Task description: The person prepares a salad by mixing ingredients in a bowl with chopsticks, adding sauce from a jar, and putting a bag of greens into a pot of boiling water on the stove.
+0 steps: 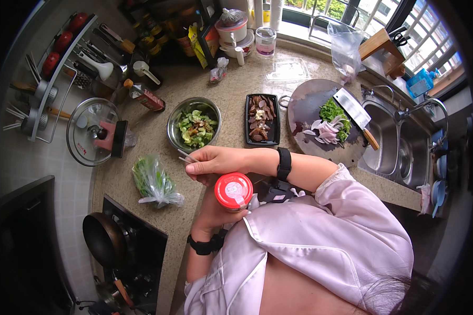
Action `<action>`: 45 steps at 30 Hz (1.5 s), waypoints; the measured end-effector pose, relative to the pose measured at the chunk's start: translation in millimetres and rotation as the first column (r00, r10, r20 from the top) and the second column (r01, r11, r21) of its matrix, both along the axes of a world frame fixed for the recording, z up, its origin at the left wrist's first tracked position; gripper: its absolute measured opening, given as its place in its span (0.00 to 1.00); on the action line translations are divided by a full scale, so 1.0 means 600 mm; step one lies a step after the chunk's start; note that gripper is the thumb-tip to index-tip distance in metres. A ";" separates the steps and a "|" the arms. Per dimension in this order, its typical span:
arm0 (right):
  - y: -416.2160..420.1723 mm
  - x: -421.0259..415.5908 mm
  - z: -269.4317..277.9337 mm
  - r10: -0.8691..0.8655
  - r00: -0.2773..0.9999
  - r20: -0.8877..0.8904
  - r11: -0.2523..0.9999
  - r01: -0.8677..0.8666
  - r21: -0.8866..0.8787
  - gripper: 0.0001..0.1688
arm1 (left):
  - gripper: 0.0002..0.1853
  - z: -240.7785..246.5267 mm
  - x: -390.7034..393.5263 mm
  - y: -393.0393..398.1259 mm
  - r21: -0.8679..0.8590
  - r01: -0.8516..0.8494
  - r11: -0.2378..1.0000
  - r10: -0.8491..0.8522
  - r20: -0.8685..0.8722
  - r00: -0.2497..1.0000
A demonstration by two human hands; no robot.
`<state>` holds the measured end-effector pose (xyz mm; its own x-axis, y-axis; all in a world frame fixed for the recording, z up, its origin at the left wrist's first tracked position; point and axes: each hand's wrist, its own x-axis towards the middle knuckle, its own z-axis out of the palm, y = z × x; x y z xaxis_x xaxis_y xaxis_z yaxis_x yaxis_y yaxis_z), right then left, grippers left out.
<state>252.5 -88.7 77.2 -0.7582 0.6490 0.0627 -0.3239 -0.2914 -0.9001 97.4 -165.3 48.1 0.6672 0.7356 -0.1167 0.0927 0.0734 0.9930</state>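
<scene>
My left hand [216,214] is closed around a jar with a red lid [233,191], in front of my chest. Just above the jar, my right hand [205,163] grips a thin pair of chopsticks [187,157], whose ends point towards a steel bowl [171,133] of chopped green vegetable with brown seasoning [197,128]. Right of the bowl lies a black tray [276,138] of sliced cured meat [261,112]. A round chopping board [305,100] bears chopped greens [331,111], sliced shallot or onion [327,130] and a cleaver [352,108].
Bagged leafy greens [153,181] lie near the counter's edge. At left are a glass lid [87,145] on a stand, a bottle [146,96] and a utensil rack [65,59]. A wok [102,238] sits on the hob [153,244]; a double sink [382,138] is at right.
</scene>
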 end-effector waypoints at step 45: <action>0.027 -0.194 0.046 -0.464 0.862 0.204 0.066 -0.196 0.978 0.24 | 0.29 -0.049 -0.205 0.047 0.387 -0.450 0.804 0.480 0.024 0.877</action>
